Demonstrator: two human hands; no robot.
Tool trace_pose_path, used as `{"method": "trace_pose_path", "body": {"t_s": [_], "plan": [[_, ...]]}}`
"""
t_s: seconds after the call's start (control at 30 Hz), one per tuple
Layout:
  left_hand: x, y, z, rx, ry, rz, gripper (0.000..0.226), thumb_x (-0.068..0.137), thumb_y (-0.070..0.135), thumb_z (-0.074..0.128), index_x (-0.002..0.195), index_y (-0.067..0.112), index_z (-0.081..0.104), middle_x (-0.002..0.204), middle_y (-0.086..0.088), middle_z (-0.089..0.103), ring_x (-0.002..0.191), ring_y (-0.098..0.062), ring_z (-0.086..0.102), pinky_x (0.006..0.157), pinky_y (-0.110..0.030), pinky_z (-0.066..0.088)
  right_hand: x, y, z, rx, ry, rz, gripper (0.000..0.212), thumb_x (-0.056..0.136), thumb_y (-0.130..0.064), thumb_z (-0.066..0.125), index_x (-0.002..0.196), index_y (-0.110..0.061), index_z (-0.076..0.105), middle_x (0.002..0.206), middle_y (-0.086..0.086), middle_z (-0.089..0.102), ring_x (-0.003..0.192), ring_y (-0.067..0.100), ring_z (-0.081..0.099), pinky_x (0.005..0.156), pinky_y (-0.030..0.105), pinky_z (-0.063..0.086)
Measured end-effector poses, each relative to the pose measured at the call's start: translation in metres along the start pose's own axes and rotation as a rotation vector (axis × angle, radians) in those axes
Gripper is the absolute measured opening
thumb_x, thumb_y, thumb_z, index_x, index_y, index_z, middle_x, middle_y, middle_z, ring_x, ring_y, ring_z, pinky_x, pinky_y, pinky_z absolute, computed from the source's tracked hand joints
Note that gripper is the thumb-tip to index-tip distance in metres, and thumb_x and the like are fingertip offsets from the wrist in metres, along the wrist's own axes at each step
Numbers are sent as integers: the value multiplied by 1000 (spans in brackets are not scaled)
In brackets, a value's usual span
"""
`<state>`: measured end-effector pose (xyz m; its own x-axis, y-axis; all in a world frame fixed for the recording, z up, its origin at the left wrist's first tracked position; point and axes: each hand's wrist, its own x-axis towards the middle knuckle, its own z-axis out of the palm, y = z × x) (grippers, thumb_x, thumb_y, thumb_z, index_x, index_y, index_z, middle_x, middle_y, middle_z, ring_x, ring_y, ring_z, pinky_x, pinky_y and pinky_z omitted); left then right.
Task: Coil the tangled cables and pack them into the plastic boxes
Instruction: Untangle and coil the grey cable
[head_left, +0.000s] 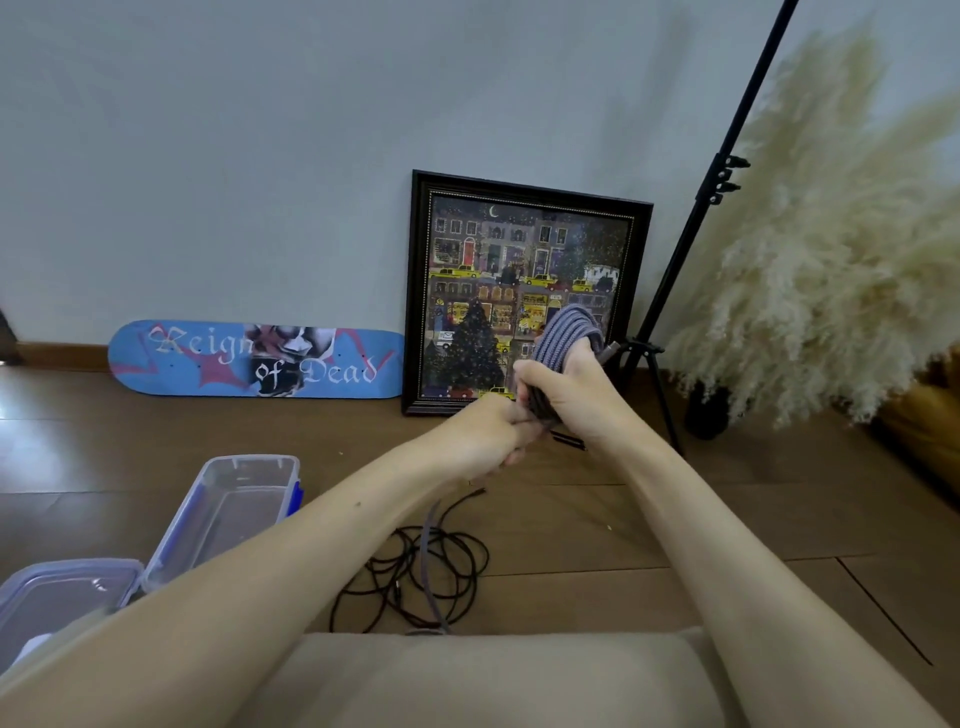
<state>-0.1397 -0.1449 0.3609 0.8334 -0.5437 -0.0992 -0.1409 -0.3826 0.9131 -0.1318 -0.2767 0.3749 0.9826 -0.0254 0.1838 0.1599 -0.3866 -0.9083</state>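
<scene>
My right hand (563, 397) grips a grey braided cable (566, 332) wound into a coil, held up in front of me; a metal plug sticks out at the coil's right side. My left hand (488, 431) pinches the same cable just below the coil, and the loose grey strand hangs down to the floor. A thin black cable (415, 577) lies tangled on the wooden floor beneath my arms. Two clear plastic boxes stand at the left: an open one with blue clips (228, 509) and a nearer one (57, 597).
A blue skateboard deck (254, 358) and a framed picture (524, 291) lean against the wall. A black tripod stand (680, 280) and pampas grass in a dark vase (831, 260) stand at the right. A beige cushion (467, 680) lies at the bottom edge.
</scene>
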Motion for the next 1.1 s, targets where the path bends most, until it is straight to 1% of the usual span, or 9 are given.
{"method": "trace_pose_path", "body": {"t_s": [0.13, 0.2, 0.3, 0.43, 0.57, 0.7, 0.8, 0.97, 1.1], "plan": [[1, -3, -7, 110, 51, 15, 33, 98, 22, 49, 79, -2, 62, 51, -5, 39, 28, -4, 26, 33, -15, 22, 3, 2, 6, -94, -13, 34, 24, 93, -11, 56, 104, -8, 35, 66, 5, 54, 47, 6, 50, 49, 23, 44], [2, -4, -14, 160, 70, 49, 40, 95, 25, 55, 65, -1, 63, 49, -5, 42, 30, -6, 29, 36, -15, 25, 4, 5, 6, -226, 26, 37, 28, 94, -15, 55, 108, -11, 32, 74, 13, 53, 55, 12, 51, 50, 32, 42], [1, -3, -28, 224, 97, 97, 37, 91, 26, 62, 55, 20, 65, 44, 5, 45, 36, -5, 33, 42, -15, 30, 5, 11, 0, -433, 1, 103, 63, 94, -27, 56, 140, -4, 18, 89, 18, 63, 77, 31, 63, 66, 46, 47], [3, -5, -41, 306, 159, 139, 24, 81, 37, 71, 60, 25, 69, 46, 9, 52, 48, -6, 44, 55, -23, 35, 1, 11, -2, -283, -277, 83, 39, 99, -46, 43, 106, -7, 43, 54, 9, 58, 46, 19, 52, 61, 39, 46], [3, -3, -51, 329, 200, 207, 24, 61, 53, 77, 60, 30, 71, 65, -6, 66, 63, -15, 52, 62, -34, 38, -8, 0, 9, -274, -439, 118, 95, 87, -71, 3, 86, 9, 54, 44, 10, 46, 36, 17, 42, 60, 25, 44], [-3, 4, -61, 218, 192, 244, 22, 67, 39, 82, 64, 20, 72, 59, -3, 59, 60, -7, 48, 60, -23, 36, -14, -7, 5, -208, -507, 167, 91, 79, -77, -4, 81, -4, 51, 41, 6, 39, 33, 16, 34, 40, 22, 34], [-4, 6, -67, 133, 171, 236, 16, 74, 26, 78, 70, 12, 72, 58, 2, 56, 55, -3, 44, 53, -10, 33, -15, -5, 2, -82, -597, 224, 87, 80, -78, 3, 79, -5, 50, 39, 4, 34, 30, 16, 29, 38, 22, 29], [-6, 1, -71, -107, 166, 203, 16, 80, 17, 71, 87, 3, 72, 73, -3, 67, 57, 2, 55, 55, -8, 40, -17, -11, -4, 113, -653, 220, 60, 89, -64, 34, 73, -8, 46, 39, 5, 27, 27, 14, 23, 33, 19, 26], [-3, -5, -66, -237, 218, 94, 35, 65, 38, 72, 85, 9, 72, 64, 6, 61, 55, -4, 45, 55, -16, 31, -19, -11, -10, 263, -704, 256, 53, 84, -64, 47, 70, -13, 45, 35, 1, 27, 26, 13, 22, 37, 22, 28]]}}
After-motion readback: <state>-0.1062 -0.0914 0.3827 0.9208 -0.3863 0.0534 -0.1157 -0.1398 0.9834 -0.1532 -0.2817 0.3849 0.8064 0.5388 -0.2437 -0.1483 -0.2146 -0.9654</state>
